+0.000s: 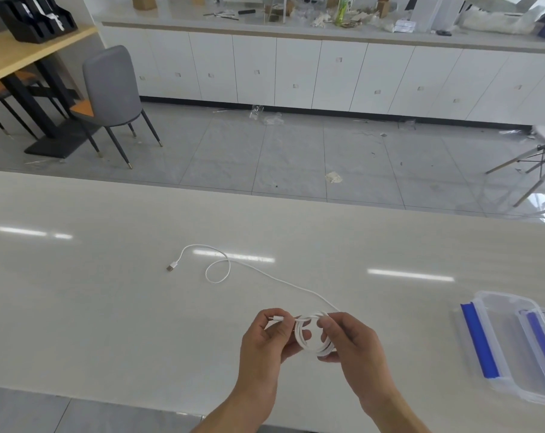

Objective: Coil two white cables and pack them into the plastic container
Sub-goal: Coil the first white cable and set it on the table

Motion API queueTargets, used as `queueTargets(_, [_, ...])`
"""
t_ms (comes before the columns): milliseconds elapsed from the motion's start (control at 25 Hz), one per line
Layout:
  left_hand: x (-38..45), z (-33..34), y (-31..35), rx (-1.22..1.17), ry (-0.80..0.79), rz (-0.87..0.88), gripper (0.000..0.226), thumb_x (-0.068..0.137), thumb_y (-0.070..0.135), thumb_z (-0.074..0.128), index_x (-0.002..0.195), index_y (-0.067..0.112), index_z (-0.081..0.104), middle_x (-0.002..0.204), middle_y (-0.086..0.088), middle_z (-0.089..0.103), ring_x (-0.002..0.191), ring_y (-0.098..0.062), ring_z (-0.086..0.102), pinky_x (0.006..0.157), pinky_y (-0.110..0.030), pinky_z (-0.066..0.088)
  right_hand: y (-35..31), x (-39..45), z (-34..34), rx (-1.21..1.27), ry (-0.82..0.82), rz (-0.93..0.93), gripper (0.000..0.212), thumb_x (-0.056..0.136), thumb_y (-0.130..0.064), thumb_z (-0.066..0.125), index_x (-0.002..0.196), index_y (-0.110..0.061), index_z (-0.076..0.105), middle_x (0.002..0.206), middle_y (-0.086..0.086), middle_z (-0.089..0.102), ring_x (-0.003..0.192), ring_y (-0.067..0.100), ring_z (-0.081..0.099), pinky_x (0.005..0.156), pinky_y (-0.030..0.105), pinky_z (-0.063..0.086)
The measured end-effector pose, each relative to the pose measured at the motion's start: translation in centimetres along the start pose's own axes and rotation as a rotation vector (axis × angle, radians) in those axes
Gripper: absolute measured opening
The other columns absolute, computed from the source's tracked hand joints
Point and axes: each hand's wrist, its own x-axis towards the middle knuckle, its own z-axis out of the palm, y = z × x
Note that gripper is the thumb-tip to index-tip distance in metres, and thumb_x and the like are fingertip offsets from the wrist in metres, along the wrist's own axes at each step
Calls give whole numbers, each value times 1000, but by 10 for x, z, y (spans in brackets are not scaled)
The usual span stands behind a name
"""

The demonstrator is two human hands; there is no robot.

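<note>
I see my left hand (265, 339) pinching the plug end of the white cable (308, 335), fingers curled, while my right hand (349, 342) grips the small coil between them, thumb underneath. The uncoiled length trails away from my right hand across the white table (108, 307) to a USB plug (170, 267). The plastic container (514, 345) sits open, well right of my right hand.

A grey chair (111, 85) stands before white cabinets (296, 73).
</note>
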Motion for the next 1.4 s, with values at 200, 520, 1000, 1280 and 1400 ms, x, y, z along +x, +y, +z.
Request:
queueTargets(200, [3,-7,-2,3,61,-96,17,96,10,64,108,16,53,87,-18,78,79,-31,75,70,-34,60,10,-7,13,4,-13,11,21,97,-19,61,86,-24,78,79,9,73,72,16,70,60,26,61])
queueTargets(520, [14,-28,-15,256,-35,-80,4,94,14,66,95,10,67,89,-15,78,83,-31,76,74,-39,64,22,-12,20,17,49,140,18,95,-20,63,86,-19,79,82,10,77,78,19,73,63,28,62])
queueTargets(1000, [37,-5,-51,387,-399,-293,10,84,4,69,93,7,72,95,-15,78,89,-28,75,77,-36,62,47,-25,-57,15,9,342,13,85,-6,72,94,-12,80,93,16,78,76,15,64,80,32,51])
queueTargets(1280, [63,85,-119,583,-318,-319,8,85,-2,71,87,5,72,86,-10,76,77,-18,74,72,-31,62,98,7,-148,-85,161,396,14,82,-6,74,85,-17,81,76,4,80,64,14,71,60,22,51])
queueTargets(1400, [77,122,-150,655,-309,-365,8,85,-2,70,85,6,71,83,-8,73,72,-19,71,73,-31,62,124,22,-180,-100,221,415,12,80,-9,75,84,-19,81,68,-4,76,63,14,64,62,26,50])
